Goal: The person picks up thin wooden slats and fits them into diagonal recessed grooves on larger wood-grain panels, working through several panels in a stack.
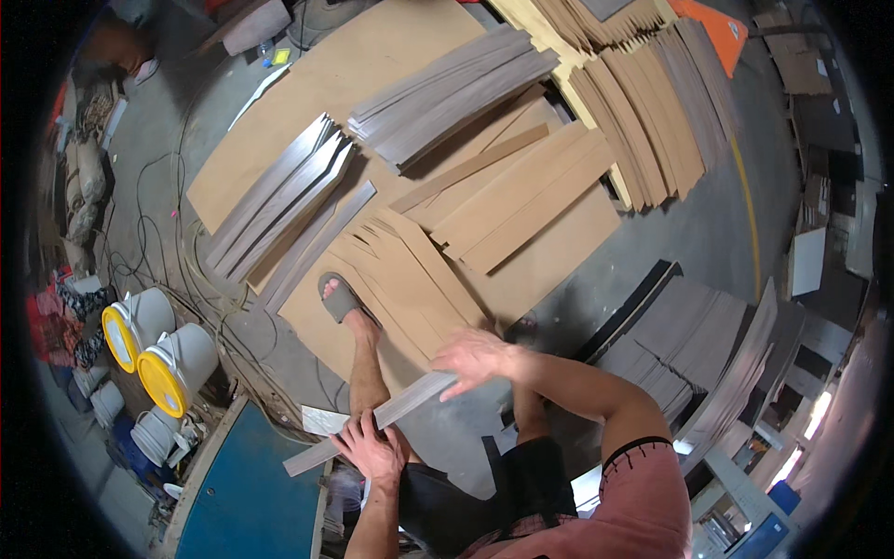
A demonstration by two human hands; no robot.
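Note:
A narrow grey wood-grain strip (407,401) slants across in front of my legs, its lower left end jutting out past my left hand. My left hand (372,449) is closed over it, fingers lying across its face. At the strip's upper right end my right hand (473,361) grips it between thumb and fingers; part of that end is hidden under the palm. Just beyond the hands, thin brown boards (400,270) lie fanned out on a large brown sheet, and my sandalled foot (342,298) rests among them.
Grey wood-grain strips are stacked on the sheet (447,93), with another bundle (284,200) left of them. Brown panels (643,121) stand at the far right. White buckets with yellow rims (177,368) and loose cables lie left. A blue-topped table (251,494) is near left; grey boards (680,335) are piled right.

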